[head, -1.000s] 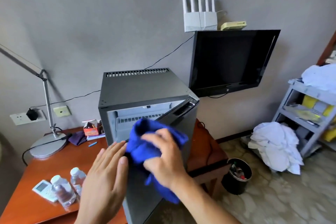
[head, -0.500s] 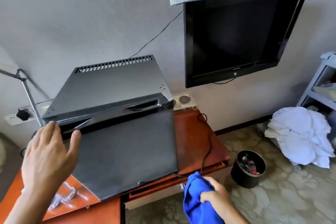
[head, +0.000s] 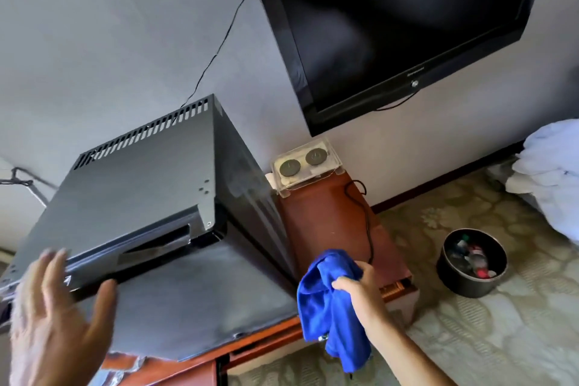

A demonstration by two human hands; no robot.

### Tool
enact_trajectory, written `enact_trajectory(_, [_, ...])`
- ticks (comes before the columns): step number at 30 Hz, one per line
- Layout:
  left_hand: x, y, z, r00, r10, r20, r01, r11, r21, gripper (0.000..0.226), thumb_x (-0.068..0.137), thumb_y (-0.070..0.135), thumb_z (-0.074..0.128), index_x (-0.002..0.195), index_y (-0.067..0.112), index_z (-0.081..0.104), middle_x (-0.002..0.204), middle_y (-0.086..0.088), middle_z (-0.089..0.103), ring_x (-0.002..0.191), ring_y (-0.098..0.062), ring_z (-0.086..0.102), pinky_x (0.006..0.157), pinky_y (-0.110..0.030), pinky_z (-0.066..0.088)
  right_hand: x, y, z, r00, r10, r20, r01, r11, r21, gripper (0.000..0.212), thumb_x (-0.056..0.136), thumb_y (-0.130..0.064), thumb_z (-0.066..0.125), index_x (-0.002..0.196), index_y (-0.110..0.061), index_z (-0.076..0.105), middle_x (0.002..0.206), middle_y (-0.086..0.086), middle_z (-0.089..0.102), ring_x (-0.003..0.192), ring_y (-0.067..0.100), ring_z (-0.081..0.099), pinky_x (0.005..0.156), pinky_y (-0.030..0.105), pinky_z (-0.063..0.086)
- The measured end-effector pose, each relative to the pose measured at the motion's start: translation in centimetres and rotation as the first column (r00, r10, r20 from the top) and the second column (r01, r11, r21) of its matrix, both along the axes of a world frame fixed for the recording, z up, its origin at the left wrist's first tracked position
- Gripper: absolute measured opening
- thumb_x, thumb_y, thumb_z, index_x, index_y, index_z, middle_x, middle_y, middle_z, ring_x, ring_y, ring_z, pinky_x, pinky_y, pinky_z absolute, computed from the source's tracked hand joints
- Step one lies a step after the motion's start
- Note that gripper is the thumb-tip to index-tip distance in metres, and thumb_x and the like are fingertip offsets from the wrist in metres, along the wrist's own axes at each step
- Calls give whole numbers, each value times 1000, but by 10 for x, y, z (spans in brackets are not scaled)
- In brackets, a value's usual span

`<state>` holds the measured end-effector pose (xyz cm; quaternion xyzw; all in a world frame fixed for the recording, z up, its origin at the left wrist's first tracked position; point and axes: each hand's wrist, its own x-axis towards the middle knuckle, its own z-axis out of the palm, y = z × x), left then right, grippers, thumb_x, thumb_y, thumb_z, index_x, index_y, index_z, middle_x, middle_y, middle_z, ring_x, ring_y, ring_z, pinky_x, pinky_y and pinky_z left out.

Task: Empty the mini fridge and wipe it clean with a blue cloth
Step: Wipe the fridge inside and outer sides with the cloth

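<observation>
A: Where's the fridge [head: 150, 197]?

B: On the desk [head: 329, 216], left of centre. It's dark grey, with a row of vent slots along the back of its top. The door [head: 200, 301] looks closed against the body.

A: And the hands?

B: The left hand [head: 53, 320] is at the fridge's front left corner, fingers straight and spread, thumb out to the side. It's blurred, so I can't tell whether it touches the door edge or sits just in front of it.

A: The right?

B: The right hand [head: 357, 285] has its fingers curled round the cloth [head: 329, 301], bunched at the top and hanging down. It's just beside the fridge's front right corner. Whether cloth and fridge touch, I can't tell.

A: Anything else around?

B: A TV [head: 398, 22] is mounted on the wall above the desk. A clear box [head: 307, 164] with 2 round dark discs sits at the back of the desk, next to the fridge. A cable [head: 366, 222] trails over the desk behind the cloth. On the floor to the right stands a black bin [head: 470, 263] holding rubbish, and white linen [head: 551, 172] is piled at the right edge.
</observation>
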<state>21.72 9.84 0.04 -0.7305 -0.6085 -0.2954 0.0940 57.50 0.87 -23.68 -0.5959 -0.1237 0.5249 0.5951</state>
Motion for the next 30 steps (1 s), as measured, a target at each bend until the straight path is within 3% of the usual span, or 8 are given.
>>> enact_trajectory(4, [80,8,32,914,-323,-247,309,946,-94,66,97,61,41,152,25,41,160,3,39,151,-20,33,121,-51,30,-19,14,32,999,54,-9,-52,989,137,58,56,-25,76,111,-14,59,110,13,70,98,26,68,80,27,49])
enact_trajectory(8, [153,37,51,863,-332,-380,250,936,-250,65,98,64,31,151,31,46,163,6,36,153,-19,28,125,-44,23,-28,36,99,989,102,111,-138,906,401,45,72,-30,76,115,-34,66,111,-2,74,103,18,71,84,24,54])
enact_trajectory(13, [169,70,42,905,-375,-201,256,857,-446,67,96,57,11,160,39,25,169,15,13,158,-10,4,128,-40,9,-40,77,163,974,78,211,-188,802,567,48,87,-32,71,133,-37,60,133,-10,65,126,10,60,104,26,48])
enact_trajectory(19, [158,75,33,863,-446,-236,328,852,-407,73,95,53,-7,160,38,23,170,15,9,158,-11,-1,127,-42,8,-74,95,180,944,200,262,-325,708,627,73,91,-23,74,153,-32,37,156,-5,44,145,15,42,120,48,31])
enact_trajectory(22, [161,72,32,886,-423,-190,325,859,-396,77,91,58,-11,160,41,19,170,16,8,157,-10,0,127,-38,5,-82,98,186,968,142,209,-247,705,665,64,93,-18,74,149,-23,45,148,3,55,139,22,50,118,50,37])
enact_trajectory(26, [164,71,34,901,-405,-157,324,867,-378,77,91,60,-8,158,42,26,168,17,17,156,-9,7,126,-36,9,-77,96,193,975,-68,210,-79,782,618,46,84,-41,81,126,-28,65,124,4,71,119,21,65,103,37,49])
enact_trajectory(28, [165,73,36,914,-382,-138,312,878,-362,75,92,60,-2,156,42,33,166,19,25,154,-8,15,126,-37,14,-66,87,191,968,-57,245,-101,802,589,43,85,-49,77,122,-30,66,118,1,72,114,17,67,97,29,50])
enact_trajectory(30, [164,83,40,920,-371,-123,313,888,-338,66,95,60,9,150,43,42,157,22,39,147,-11,31,118,-40,27,-56,75,184,957,32,288,-196,805,561,51,88,-54,72,131,-28,60,123,1,69,119,19,64,101,36,47])
